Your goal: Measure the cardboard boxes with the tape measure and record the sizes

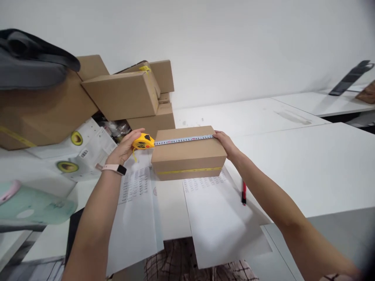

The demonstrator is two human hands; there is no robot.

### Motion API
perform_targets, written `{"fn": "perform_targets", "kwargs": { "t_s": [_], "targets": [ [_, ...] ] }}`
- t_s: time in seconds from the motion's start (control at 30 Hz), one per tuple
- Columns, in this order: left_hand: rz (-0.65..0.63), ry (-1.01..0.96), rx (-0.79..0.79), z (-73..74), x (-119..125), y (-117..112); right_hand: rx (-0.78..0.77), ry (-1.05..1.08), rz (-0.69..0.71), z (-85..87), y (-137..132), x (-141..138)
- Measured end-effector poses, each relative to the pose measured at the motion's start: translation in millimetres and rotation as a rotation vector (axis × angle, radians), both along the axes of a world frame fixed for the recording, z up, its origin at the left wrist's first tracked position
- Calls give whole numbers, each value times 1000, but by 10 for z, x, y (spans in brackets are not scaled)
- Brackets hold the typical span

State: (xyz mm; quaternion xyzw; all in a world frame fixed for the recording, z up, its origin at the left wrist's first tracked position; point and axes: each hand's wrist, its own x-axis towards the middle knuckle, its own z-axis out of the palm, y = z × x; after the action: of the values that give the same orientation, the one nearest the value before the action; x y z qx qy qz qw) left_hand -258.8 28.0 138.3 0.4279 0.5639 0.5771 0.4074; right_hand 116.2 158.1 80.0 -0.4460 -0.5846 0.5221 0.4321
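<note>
The cardboard box [191, 155] lies on the white desk [293, 164], between the fingers of the two hands. A yellow strip [189, 170] runs along its near face, below the level of the fingertips. The measuring blade [184, 140] spans the top face from the left fingers' side to the right fingertips; its printed scale faces up.

The tape measure [143, 141] (yellow case, dark markings) sits in the left hand [125, 146], against the box's left top edge. The left fingers are partly curled and have hold of the case from its outer side. The right hand [227, 146] is at the box's right end, its fingertips over the end of the blade; whether they pinch or merely press it cannot be told, as the thumb is hidden.

Nearer the wearer than the left fingers lies a printed sheet [134, 226]; a second sheet [219, 230] extends from under the box, below and left of the right fingers. A red-and-black tool [244, 193] lies nearer the wearer than the right fingers, partly covered by the forearm.

Beyond the left fingers stand stacked cartons [123, 95]. Far to the right of the right fingers leans a dark bottle [348, 80].
</note>
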Motion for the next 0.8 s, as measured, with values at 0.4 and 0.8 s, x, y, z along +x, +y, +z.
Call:
{"fn": "perform_targets", "kwargs": {
  "t_s": [0.4, 0.8],
  "targets": [
    [-62, 69, -14, 50, 39, -96, -21, -79, -141, 46, -88, 78],
    [-320, -12, -184, 38, 1082, -1284, 325, -89, 135, 744, 134, -105]
  ]
}}
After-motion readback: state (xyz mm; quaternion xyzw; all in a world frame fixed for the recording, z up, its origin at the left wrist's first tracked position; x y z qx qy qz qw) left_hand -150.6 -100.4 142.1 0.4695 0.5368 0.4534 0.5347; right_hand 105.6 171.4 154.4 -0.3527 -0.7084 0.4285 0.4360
